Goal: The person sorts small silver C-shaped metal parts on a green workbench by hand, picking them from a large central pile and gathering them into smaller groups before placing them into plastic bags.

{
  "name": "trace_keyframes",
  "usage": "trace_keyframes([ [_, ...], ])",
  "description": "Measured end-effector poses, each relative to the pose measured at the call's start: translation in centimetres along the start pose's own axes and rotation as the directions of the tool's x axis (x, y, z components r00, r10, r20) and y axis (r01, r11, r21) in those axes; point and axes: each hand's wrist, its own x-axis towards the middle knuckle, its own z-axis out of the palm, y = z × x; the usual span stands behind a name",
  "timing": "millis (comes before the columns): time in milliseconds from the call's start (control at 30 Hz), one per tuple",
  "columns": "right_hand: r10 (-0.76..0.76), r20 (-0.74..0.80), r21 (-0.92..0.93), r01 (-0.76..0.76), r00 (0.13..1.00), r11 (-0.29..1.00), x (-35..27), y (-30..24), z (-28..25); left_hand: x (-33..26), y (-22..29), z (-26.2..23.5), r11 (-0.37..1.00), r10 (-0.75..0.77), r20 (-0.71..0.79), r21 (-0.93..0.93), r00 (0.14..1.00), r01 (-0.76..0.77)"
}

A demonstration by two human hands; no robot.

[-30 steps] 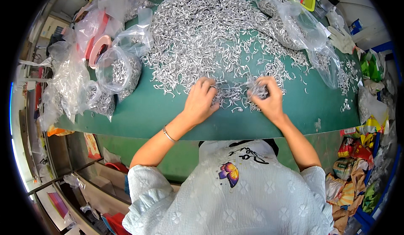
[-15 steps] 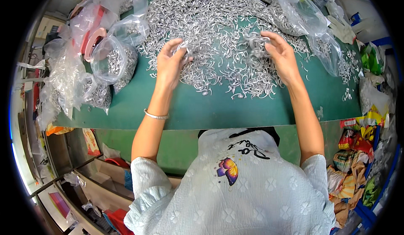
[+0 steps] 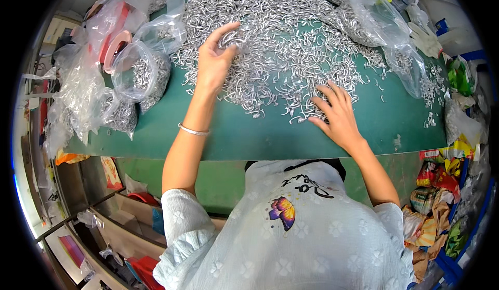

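Note:
A big heap of small silver metal hooks (image 3: pixel 270 35) covers the far half of a green table (image 3: pixel 239 134). My left hand (image 3: pixel 215 58) is raised over the heap's left side, fingers curled around a small clump of the hooks (image 3: pixel 231 38). My right hand (image 3: pixel 338 113) lies flat, fingers spread, on the loose hooks at the heap's near right edge. A thin silver bracelet (image 3: pixel 193 130) sits on my left wrist.
Clear plastic bags filled with hooks (image 3: pixel 138 77) stand at the table's left, with more bags (image 3: pixel 78 92) behind them. A large clear bag (image 3: pixel 374 20) lies at the far right beside a white glove (image 3: pixel 423 38). Colourful packets (image 3: pixel 442 212) crowd the floor on the right.
My left hand moved up the heap and picked up a clump of hooks. My right hand came down from the heap's upper right to its near edge and flattened.

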Motion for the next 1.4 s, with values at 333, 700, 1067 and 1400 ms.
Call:
trace_keyframes([
  [333,0.253,-0.206,-0.002,-0.259,0.945,0.966,-0.4,7.3,-1.2,2.3,0.7,-0.7,0.996,-0.051,0.048,0.077,0.998,0.047],
  [700,0.283,-0.101,0.409,-0.219,0.954,0.886,0.3,-0.2,0.2,-2.4,-3.1,-0.8,0.454,0.080,0.272,0.847,0.959,-0.278],
  [1067,0.317,-0.221,0.069,-0.309,0.922,0.948,-1.8,3.9,-1.2,-5.8,-3.7,1.8,0.335,0.116,0.383,0.854,0.917,-0.399],
  [1400,0.227,-0.229,0.285,-0.157,0.947,0.946,-5.4,4.5,-2.3,-6.9,-1.8,2.2,0.483,0.066,0.435,0.774,0.898,-0.410],
])
